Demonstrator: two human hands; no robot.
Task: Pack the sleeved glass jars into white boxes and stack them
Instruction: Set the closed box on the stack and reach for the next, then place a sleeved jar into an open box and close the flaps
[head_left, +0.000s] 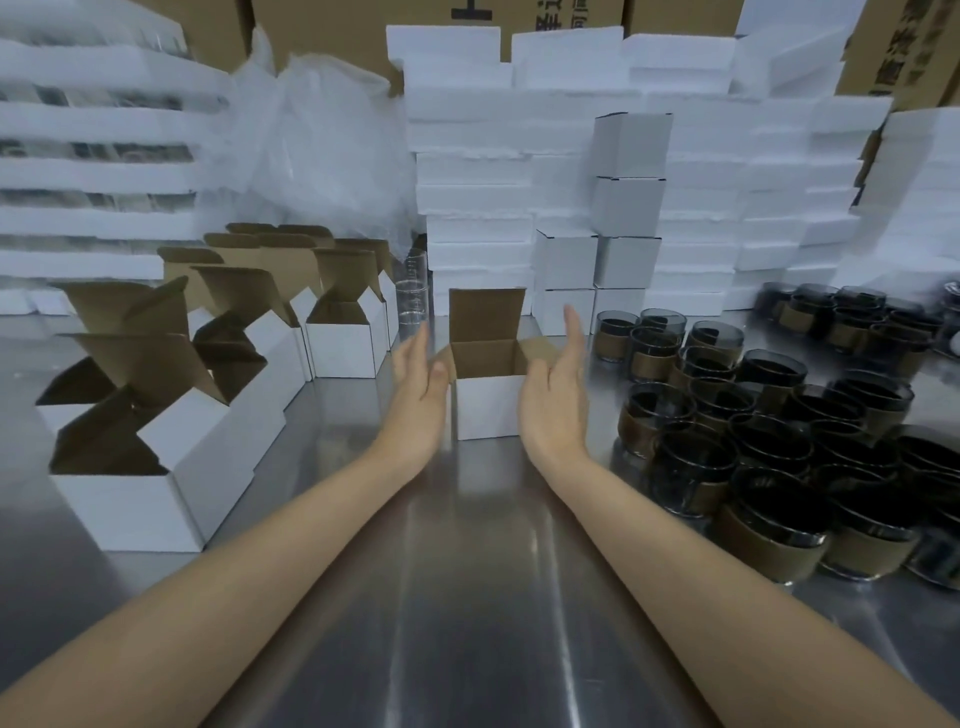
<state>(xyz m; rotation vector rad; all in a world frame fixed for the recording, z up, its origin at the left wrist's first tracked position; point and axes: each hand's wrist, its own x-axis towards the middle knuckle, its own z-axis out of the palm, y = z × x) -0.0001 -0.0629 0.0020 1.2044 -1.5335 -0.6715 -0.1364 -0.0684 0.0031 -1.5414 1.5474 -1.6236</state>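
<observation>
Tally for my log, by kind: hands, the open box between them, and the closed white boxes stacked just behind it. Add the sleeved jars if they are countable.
Hands: 2, left hand and right hand
open white box: 1
closed white boxes: 6
sleeved jars: overlapping, cannot count
Total counted: 9

White open box (488, 410) with plain brown inner flaps at centre; dark smoky glass jars (769, 415) banded in olive-brown sleeves at right; reflective silver-grey table (467, 571) in the lower frame.
</observation>
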